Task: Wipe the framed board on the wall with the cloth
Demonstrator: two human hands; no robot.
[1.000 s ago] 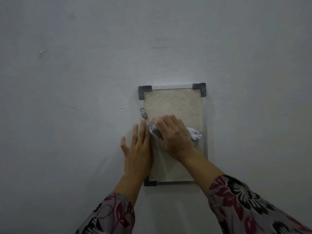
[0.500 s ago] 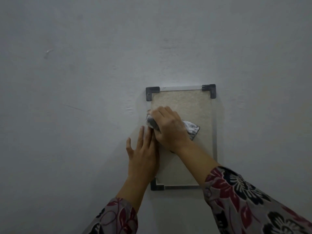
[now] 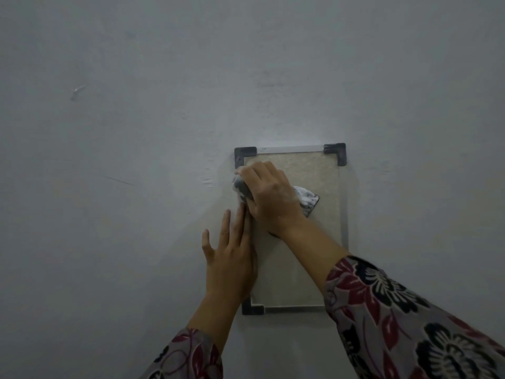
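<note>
A small framed board [image 3: 314, 170] hangs on the pale wall, beige in the middle with a silver frame and dark corner pieces. My right hand [image 3: 269, 195] presses a crumpled grey-and-white cloth [image 3: 307, 201] against the board's upper left part, near the top left corner. The cloth sticks out on both sides of the hand. My left hand [image 3: 231, 258] lies flat with fingers spread on the wall and the board's left edge, just below the right hand. The board's bottom right corner is hidden by my right sleeve.
Bare grey-white wall [image 3: 136, 132] surrounds the board, with a small chip mark [image 3: 76, 90] at upper left and a faint scratch [image 3: 119, 181] left of the board. Both forearms wear floral sleeves [image 3: 396, 310].
My right hand has slid the cloth upward along the board's left side toward the top left corner. The left hand has stayed flat against the board's left edge.
</note>
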